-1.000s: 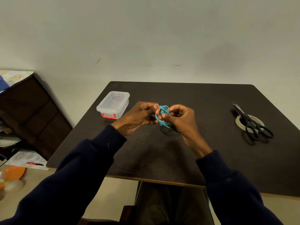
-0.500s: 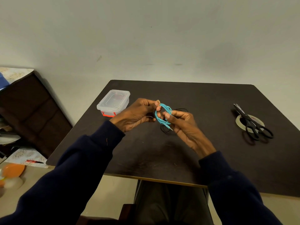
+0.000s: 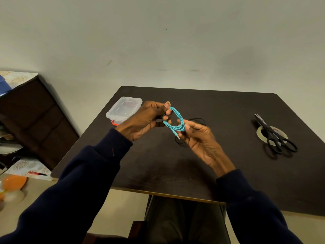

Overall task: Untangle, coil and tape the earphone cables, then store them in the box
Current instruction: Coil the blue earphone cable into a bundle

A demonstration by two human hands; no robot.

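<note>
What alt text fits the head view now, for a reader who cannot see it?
A left hand and right hand hold a coiled turquoise cable over a dark table. A black cable lies beneath; a lidded clear box sits at left, scissors on a tape roll at right.

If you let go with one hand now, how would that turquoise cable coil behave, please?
Probably floppy: the turquoise cable coil holds its loop only where the left hand and right hand pinch opposite sides. Thin and likely light, it should sag, not drop hard. No tape shows on it, so its turns may spring apart.
</note>
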